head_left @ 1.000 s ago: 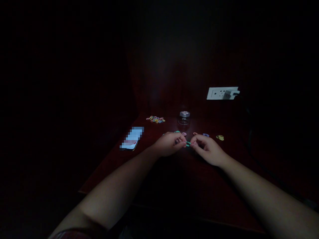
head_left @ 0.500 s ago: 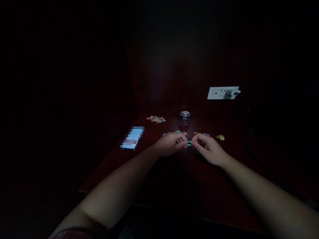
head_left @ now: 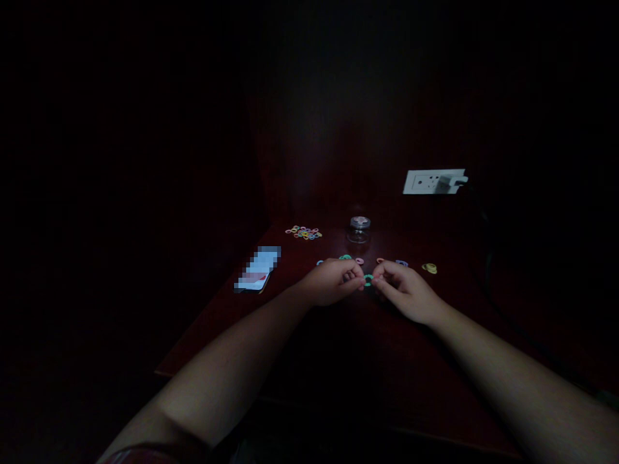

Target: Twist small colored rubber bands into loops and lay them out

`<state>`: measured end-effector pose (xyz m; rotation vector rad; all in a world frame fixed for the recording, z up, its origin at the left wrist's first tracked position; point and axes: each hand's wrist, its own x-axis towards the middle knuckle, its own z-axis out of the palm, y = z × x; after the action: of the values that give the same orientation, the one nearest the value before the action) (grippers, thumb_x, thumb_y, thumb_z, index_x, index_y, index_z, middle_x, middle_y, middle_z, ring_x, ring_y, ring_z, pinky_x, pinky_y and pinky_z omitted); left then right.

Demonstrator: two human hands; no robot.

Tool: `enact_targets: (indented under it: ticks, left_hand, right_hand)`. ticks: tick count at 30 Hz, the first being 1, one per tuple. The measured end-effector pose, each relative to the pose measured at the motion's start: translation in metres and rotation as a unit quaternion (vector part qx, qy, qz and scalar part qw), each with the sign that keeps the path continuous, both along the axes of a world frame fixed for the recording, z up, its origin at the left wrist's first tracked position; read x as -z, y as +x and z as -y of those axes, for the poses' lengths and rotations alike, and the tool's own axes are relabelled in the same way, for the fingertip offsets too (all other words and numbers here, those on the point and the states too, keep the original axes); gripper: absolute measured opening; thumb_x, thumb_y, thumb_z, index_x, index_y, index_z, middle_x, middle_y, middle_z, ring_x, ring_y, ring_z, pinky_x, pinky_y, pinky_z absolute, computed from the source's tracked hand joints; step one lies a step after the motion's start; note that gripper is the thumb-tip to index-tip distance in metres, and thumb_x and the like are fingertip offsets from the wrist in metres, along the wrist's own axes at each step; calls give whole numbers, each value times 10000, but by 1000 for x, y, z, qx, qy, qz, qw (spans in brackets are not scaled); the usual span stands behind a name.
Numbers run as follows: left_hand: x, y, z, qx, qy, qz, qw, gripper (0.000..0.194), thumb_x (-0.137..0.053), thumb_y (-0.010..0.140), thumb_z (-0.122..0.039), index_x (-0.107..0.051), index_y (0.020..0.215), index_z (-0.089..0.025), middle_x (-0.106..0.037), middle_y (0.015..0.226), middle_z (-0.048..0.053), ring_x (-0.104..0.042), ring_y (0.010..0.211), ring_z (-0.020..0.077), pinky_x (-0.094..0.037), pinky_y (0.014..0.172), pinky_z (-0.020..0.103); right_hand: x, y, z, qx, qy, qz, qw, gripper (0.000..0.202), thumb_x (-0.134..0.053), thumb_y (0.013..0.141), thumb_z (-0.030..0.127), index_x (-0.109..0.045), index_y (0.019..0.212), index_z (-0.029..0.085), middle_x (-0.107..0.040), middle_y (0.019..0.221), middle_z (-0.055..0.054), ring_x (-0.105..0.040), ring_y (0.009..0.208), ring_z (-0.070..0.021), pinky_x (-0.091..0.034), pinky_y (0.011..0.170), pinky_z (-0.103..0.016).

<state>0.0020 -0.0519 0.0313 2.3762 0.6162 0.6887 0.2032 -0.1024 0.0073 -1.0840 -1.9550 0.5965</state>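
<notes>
Between my hands is a small green hair tie (head_left: pixel 368 285), a ring pinched at both sides above the dark red table. My left hand (head_left: pixel 336 281) grips its left side between thumb and fingertips. On the opposite side, my right hand (head_left: pixel 402 288) pinches it the same way. Just beyond my hands lie hair ties sorted by colour: a blue one (head_left: pixel 320 263), green ones (head_left: pixel 345 257), a pink one (head_left: pixel 359 261), an orange one (head_left: pixel 380 261), purple ones (head_left: pixel 401 263) and yellow ones (head_left: pixel 429 268). My hands partly hide some of these.
A mixed pile of coloured hair ties (head_left: pixel 304 232) lies at the back left. A clear lidded jar (head_left: pixel 359 230) stands behind my hands. To the left is a phone (head_left: pixel 258 269) with a blurred screen. A wall socket (head_left: pixel 434 182) holds a plug with a dark cable.
The green hair tie looks rounder between my fingers than before, when it was drawn out flatter. My hands have hardly moved, and the view has shifted very slightly.
</notes>
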Motion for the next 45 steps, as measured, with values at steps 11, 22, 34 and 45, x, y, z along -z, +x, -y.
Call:
enact_targets:
  ticks: [11, 22, 34, 45]
  left_hand:
    - [6, 1, -3, -18, 34, 39, 998, 173, -602, 817, -248, -620, 957, -148, -665, 855, 32, -594, 705, 90, -471, 630, 198]
    - [5, 0, -3, -18, 46, 17, 999, 143, -609, 815, -271, -642, 862, -141, -658, 801, 28, -580, 682, 92, -462, 618, 199]
    - [5, 1, -3, -15, 38, 10, 999, 159, -614, 812, -294, -641, 864, -146, -656, 776, 14, -558, 652, 83, -441, 607, 193]
    - [5, 2, -2, -5, 30, 43, 999, 173, -637, 783, -220, -612, 938, -149, -650, 823, 22, -587, 703, 87, -475, 626, 197]
  right_hand:
    - [-5, -2, 2, 14, 40, 20, 999, 179, -493, 900, 323, -542, 793, 189, -528, 657, 2, -488, 608, -141, -398, 595, -275]
    - [0, 1, 1, 26, 38, 11, 999, 185, -492, 907, 330, -544, 806, 184, -529, 685, -3, -494, 619, -136, -416, 605, -272]
    - [-3, -1, 3, 5, 18, 15, 1000, 193, -488, 908, 352, -534, 804, 196, -531, 642, 7, -492, 586, -135, -408, 585, -271]
    - [-6, -2, 4, 11, 32, 22, 999, 195, -485, 912, 340, -528, 784, 200, -541, 622, 10, -500, 580, -139, -446, 667, -313]
